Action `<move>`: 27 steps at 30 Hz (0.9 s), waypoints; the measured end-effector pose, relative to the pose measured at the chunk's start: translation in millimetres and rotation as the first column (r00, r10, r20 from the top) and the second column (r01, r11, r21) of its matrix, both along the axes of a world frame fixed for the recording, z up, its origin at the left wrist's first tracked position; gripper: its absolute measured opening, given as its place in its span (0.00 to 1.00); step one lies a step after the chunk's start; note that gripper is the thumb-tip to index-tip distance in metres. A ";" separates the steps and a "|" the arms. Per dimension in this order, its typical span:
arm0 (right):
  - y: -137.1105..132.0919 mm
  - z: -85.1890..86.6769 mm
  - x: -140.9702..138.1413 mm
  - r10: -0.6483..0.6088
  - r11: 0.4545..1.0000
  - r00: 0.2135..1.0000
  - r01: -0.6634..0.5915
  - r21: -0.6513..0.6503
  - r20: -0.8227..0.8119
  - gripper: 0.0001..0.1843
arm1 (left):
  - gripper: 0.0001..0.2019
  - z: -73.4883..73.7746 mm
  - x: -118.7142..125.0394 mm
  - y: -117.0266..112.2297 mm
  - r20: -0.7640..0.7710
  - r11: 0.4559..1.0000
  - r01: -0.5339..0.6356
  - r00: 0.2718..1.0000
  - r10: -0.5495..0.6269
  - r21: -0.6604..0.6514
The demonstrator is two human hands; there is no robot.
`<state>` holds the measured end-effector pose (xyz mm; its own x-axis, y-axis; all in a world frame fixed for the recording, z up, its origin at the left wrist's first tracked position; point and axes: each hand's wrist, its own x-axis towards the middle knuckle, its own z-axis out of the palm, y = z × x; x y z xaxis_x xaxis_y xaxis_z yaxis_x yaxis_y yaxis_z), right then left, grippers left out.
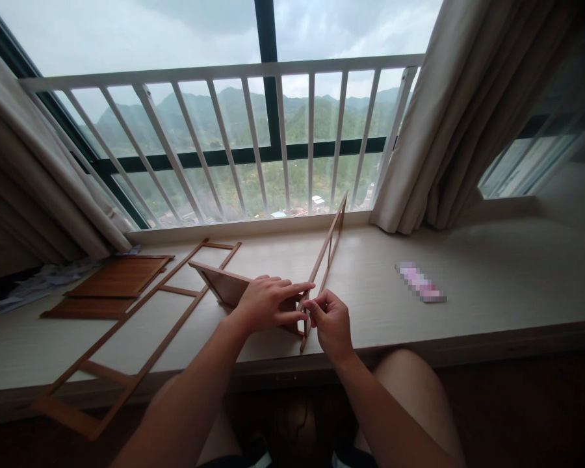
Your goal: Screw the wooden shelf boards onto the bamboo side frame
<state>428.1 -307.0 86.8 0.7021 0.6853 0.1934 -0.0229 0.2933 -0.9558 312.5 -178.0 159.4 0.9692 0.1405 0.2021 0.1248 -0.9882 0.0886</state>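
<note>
My left hand lies over the near end of a brown wooden panel, holding it against an upright wooden frame. Its index finger and thumb reach to the frame's upright. On the other side, my right hand is closed, thumb and finger pinched at the joint between panel and frame. Whatever is in that pinch is too small or hidden to make out. The frame stands on edge, slanting away toward the window; the panel is tilted, its far end raised at left.
Left on the pale window ledge lies a second ladder-like wooden frame, its near end overhanging the edge. Slatted wooden panels lie beyond it, near crumpled plastic. A blurred pink packet lies right. White railings back the ledge.
</note>
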 end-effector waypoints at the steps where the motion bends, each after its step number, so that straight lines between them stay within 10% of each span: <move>1: 0.7 -0.3 -0.3 -0.004 1.000 1.000 0.004 0.006 -0.010 0.21 | 0.31 0.2 0.0 -0.2 0.001 1.000 -0.001 1.000 0.001 0.001; 27: 13.2 -7.6 1.1 0.054 0.995 0.994 -0.046 0.090 -0.091 0.25 | 0.30 5.1 0.6 -1.6 0.013 1.000 0.017 1.000 -0.016 -0.021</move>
<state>429.2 -293.8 79.2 0.6849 0.7036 0.1896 -0.1274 0.3718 -0.9195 313.1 -179.6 164.5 0.9688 0.1290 0.2117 0.1073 -0.9880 0.1110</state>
